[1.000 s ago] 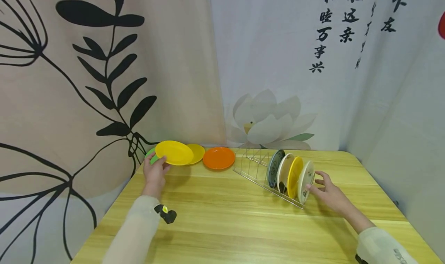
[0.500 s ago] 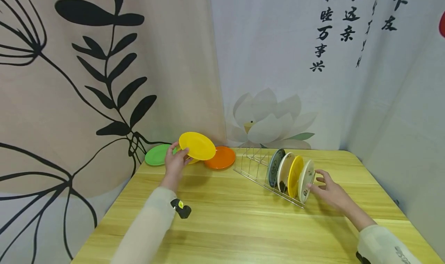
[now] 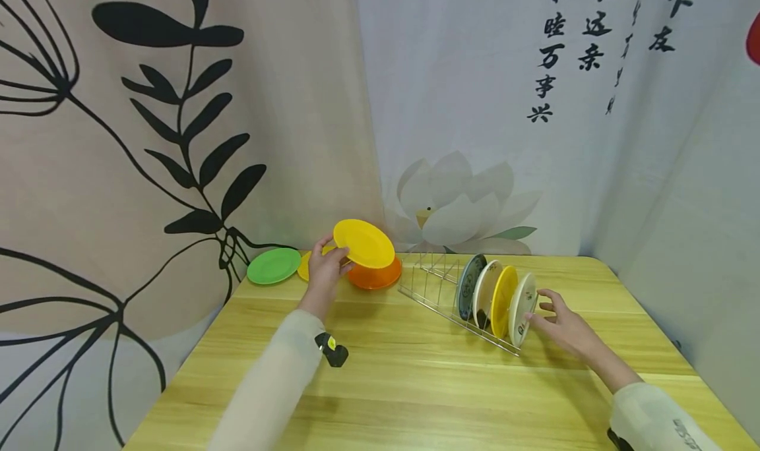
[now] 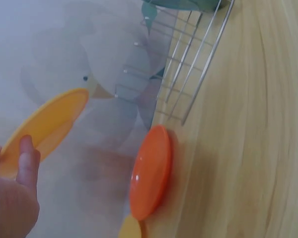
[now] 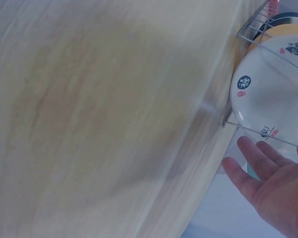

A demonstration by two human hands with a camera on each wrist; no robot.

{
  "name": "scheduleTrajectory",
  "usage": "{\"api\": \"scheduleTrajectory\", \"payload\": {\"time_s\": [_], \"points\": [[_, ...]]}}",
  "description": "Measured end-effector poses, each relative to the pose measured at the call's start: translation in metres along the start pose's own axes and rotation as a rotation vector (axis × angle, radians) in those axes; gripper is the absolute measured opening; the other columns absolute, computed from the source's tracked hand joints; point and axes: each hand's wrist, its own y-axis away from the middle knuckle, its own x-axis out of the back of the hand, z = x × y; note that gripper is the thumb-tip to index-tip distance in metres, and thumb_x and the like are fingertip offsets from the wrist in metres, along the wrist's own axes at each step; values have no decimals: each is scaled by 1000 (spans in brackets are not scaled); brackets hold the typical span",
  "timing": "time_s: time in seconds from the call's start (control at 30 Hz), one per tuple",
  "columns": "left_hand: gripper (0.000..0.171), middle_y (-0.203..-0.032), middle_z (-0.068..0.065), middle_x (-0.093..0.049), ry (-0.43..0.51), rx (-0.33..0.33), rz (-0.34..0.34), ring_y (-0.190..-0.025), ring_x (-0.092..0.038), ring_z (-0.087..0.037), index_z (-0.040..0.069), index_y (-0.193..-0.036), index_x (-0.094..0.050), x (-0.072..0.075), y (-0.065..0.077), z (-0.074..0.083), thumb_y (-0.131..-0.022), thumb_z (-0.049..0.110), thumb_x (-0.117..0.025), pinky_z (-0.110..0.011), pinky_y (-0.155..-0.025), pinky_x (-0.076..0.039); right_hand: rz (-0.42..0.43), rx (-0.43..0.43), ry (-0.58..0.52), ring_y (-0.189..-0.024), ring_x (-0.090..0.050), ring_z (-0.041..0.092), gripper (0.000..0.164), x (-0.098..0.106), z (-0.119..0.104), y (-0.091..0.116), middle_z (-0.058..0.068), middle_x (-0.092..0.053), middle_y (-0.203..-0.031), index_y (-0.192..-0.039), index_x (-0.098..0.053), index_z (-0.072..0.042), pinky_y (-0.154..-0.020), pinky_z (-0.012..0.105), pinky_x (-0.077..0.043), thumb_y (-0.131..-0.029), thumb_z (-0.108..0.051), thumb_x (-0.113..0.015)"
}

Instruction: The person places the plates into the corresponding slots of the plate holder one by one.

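Note:
In the head view my left hand [image 3: 326,270] pinches the edge of a yellow plate [image 3: 363,243], tilted and raised above the table. The left wrist view shows the same plate [image 4: 42,129] between thumb and fingers. Behind it, an orange plate [image 3: 374,277] lies on the table, partly covered by the raised one. A wire dish rack [image 3: 433,293] holds several plates upright: a dark patterned one [image 3: 471,287], a cream one [image 3: 485,293], a yellow one [image 3: 504,300] and a white one [image 3: 522,309]. My right hand [image 3: 561,326] is at the rack's right end, fingers spread loosely beside the white plate.
A green plate [image 3: 274,266] lies at the table's back left, beside another yellow plate [image 3: 305,266] partly hidden by my left hand. The rack's left slots hold no plates. Printed curtains [image 3: 309,108] hang right behind the wooden table [image 3: 427,398].
My left hand has carried the yellow plate rightward and up, from near the green plate to over the orange one. My right hand stays at the rack's end.

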Motion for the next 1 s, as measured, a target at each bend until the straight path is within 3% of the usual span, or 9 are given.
{"api": "scheduleTrajectory", "payload": {"time_s": [0.43,0.73,1.0], "points": [[53,-119,-14,-60,-37,-11,-96,-93,-68,-25,16,-137,-47,-40,5,-10,-90,-2,-64,-35,-80,-59,8,-10,8,-112,-56,53,73,-4,3,2,38,-46,-137,-152,-16,-5,-82,57,-53,-102,-44,-51],[51,-116,-16,-61,-48,-16,-158,-86,-68,-25,14,-136,-52,-65,7,-19,-89,-4,-64,-44,-84,-58,1,-7,-10,-110,-58,52,74,-5,2,3,38,-47,-136,-153,-15,-6,-81,57,-54,-102,-44,-51],[49,-117,-16,-62,-66,-18,-256,-83,-68,-23,15,-134,-55,-85,10,-25,-89,-5,-65,-49,-88,-56,4,-13,-15,-111,-56,53,73,-5,0,2,38,-47,-136,-153,-15,-6,-83,57,-53,-102,-44,-51]]}}
